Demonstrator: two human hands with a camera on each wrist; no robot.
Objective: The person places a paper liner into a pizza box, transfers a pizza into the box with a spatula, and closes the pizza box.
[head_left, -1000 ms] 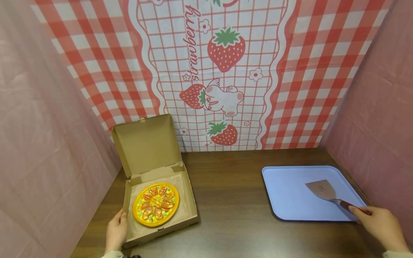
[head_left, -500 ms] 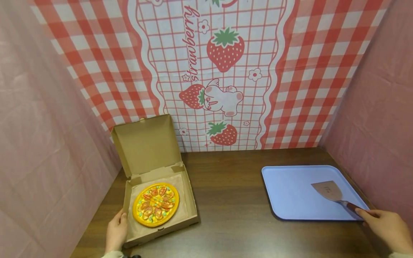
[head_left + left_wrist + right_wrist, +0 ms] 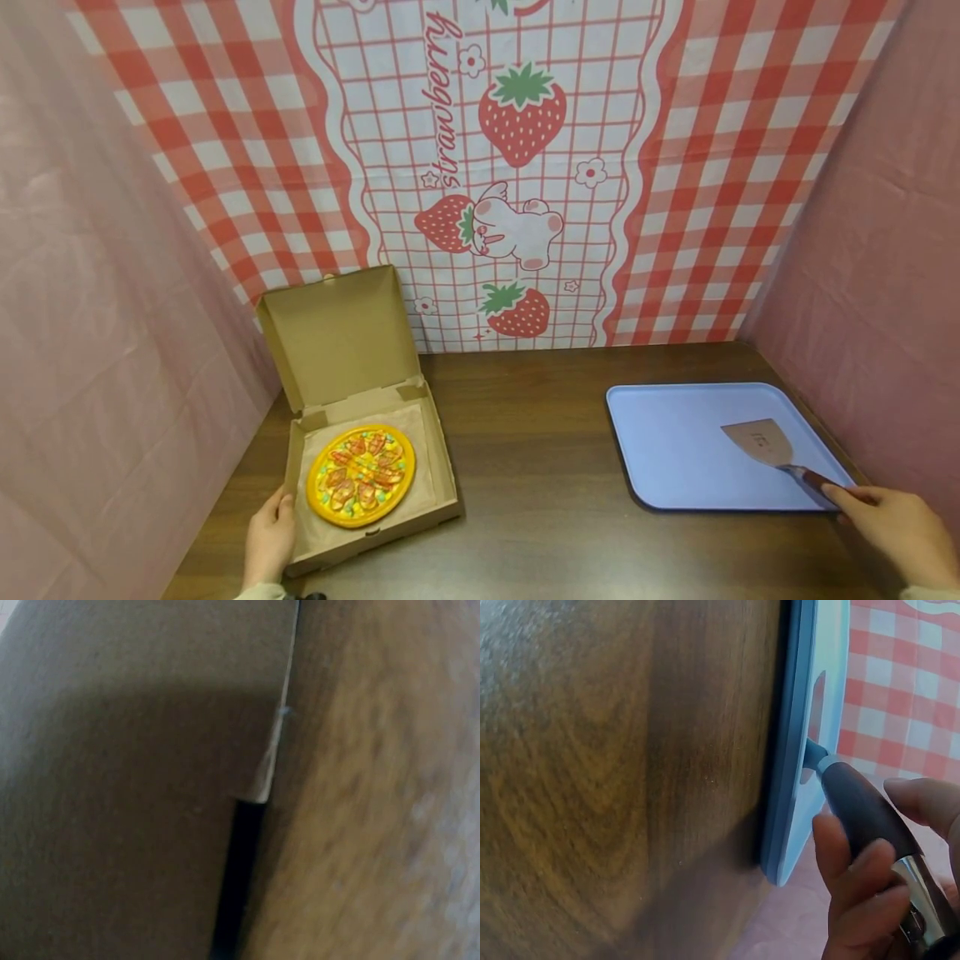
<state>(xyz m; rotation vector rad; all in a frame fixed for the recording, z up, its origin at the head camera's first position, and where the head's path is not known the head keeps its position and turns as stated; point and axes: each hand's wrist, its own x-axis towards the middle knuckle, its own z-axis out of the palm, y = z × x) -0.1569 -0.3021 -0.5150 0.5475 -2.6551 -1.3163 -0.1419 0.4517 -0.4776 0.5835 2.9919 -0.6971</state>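
Observation:
At the far right my right hand (image 3: 896, 529) holds a spatula (image 3: 761, 442) by its dark reddish-brown handle. Its flat, flared metal blade overlaps the blue tray (image 3: 660, 450). From the right wrist, curled fingers (image 3: 866, 892) and the thumb show on either side of the handle (image 3: 859, 806). My left hand (image 3: 270, 537) is against the left wall of an open cardboard pizza box (image 3: 442, 454); I cannot tell whether its fingers grip that wall. Inside, a round toy-like pizza (image 3: 360, 475) with a yellow rim lies on brown paper. Only box cardboard (image 3: 142, 787) and tabletop fill the left wrist view.
The raised box lid (image 3: 345, 342) leans back near the checked strawberry-print cloth (image 3: 517, 167). Pink cloth hangs on the left (image 3: 112, 333) and right (image 3: 877, 275) sides. Brown wooden tabletop (image 3: 532, 467) lies between box and tray.
Since one second ago my right hand has shifted slightly right with the spatula, sliding its blade rightward over the tray. My left hand, the box and the pizza stay in place.

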